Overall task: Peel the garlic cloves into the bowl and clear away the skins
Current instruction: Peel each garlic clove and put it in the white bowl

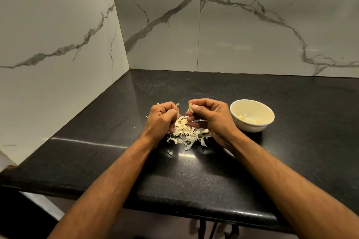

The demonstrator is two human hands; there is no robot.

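Your right hand pinches 1 small garlic clove, next to the bowl. It looks hard and slippery, so hold its sides. Your left hand grips light, thin skins.

just two bare forearms coming in from the bottom, no sleeves, watch or rings showing, left hand and right hand both ungloved, knuckles up

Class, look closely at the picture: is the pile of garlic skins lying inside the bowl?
No: the garlic skins lie heaped on the black counter between the two hands, while the bowl stands apart to the right.
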